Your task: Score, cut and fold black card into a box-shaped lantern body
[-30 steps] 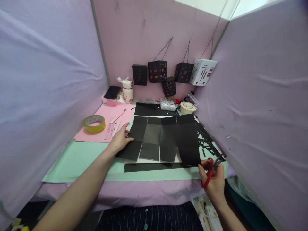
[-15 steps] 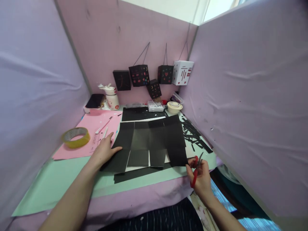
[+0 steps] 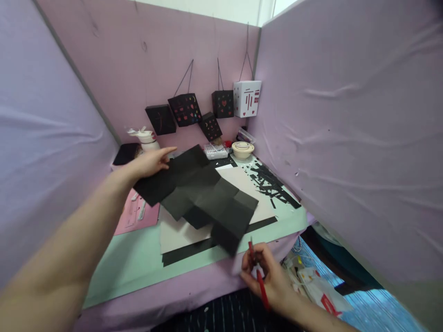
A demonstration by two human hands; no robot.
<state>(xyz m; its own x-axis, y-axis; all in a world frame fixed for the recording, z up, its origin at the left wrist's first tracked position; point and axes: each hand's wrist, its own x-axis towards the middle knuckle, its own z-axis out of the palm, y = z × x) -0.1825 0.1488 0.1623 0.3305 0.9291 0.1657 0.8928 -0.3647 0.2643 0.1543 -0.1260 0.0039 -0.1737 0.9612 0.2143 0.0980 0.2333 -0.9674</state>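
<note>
A sheet of black paper (image 3: 204, 191), slit into flaps along one side, is raised at a slant over the table. At its upper left end, my left hand (image 3: 154, 162) grips the sheet, with the index finger stretched out and part of the grip hidden. My right hand (image 3: 268, 272) is closed around red-handled scissors (image 3: 260, 281) near the table's front edge, below the sheet's lower corner and apart from it. Beneath the sheet lie a pale board (image 3: 180, 235) and another black sheet (image 3: 188, 252), whose edge sticks out in front.
Black paper strips (image 3: 273, 184) are scattered at the right. A round cream container (image 3: 242, 150) and a white case (image 3: 216, 151) stand at the back. Pink paper (image 3: 129, 216) lies left, near a white bottle (image 3: 148, 138). Decorated black lanterns (image 3: 185, 109) and a white lantern (image 3: 247, 98) hang behind.
The black sheet has been lifted from the table and turned clockwise. My left hand has moved up and away with its end; my right hand, still holding the scissors, has shifted left and nearer.
</note>
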